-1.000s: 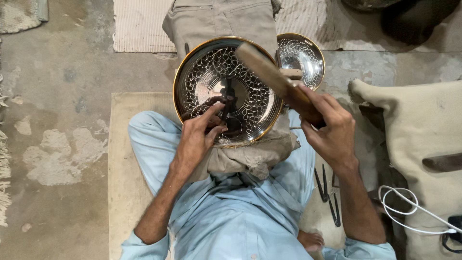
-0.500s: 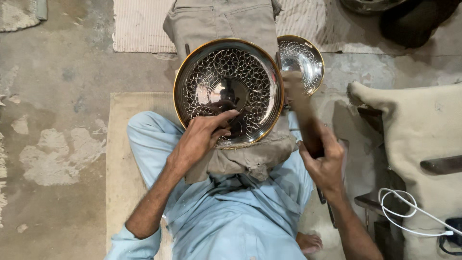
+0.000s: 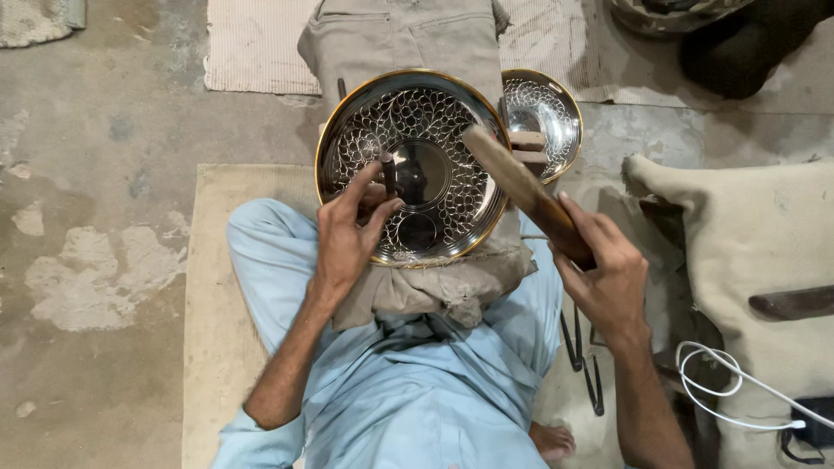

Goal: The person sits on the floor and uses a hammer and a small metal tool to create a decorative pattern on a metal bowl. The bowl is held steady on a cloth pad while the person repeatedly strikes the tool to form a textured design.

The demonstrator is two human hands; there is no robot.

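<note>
A round shiny metal plate with a gold rim and an engraved leaf pattern rests on a cloth-covered block in my lap. My left hand pinches a small dark chisel upright on the plate, left of its centre. My right hand grips the handle of a wooden mallet, whose head hangs over the plate's right rim. A second, smaller engraved plate lies just behind to the right, with two small blocks on it.
A beige cushion sits at the right, with a white cable below it. Dark metal tools lie by my right thigh. A woven mat lies at the back on the concrete floor.
The mallet has swung from beside the small plate back over the big plate's right edge. My left hand shifted the chisel slightly left and up on the plate.
</note>
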